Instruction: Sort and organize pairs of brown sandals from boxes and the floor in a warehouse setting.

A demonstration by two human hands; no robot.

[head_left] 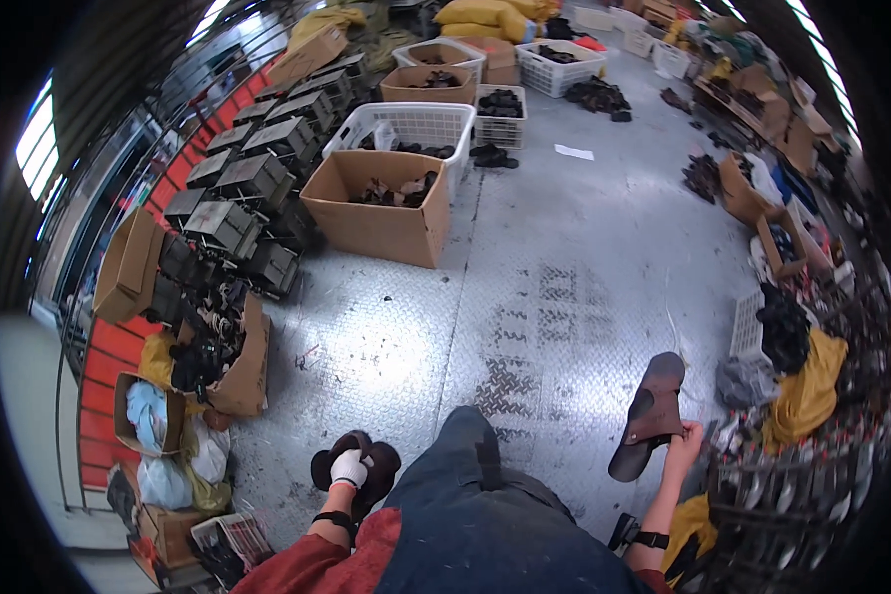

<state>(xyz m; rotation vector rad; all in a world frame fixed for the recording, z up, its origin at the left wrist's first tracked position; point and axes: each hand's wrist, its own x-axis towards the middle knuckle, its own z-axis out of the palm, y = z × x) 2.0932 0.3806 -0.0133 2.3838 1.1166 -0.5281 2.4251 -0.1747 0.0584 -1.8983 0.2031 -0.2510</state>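
In my right hand (685,443), which is bare, a brown slipper (660,401) with a broad strap is pinched at the edge of that strap. It hangs over the metal floor at the lower right, its long sole angled away from me. A white glove covers my left hand (348,467), down at the lower left beside my leg. Its fingers are closed round dark brown slippers (382,463) bunched together; how many there are is hard to make out. Both wrists carry a black band.
Ahead to the left stand an open cardboard box (376,234) and a white basket (462,121), both with footwear parts inside. Grey metal units (257,180) line the left. At right are a metal rack (782,505), a yellow cloth (812,381) and boxes. Paper (574,152) lies on the patterned floor.
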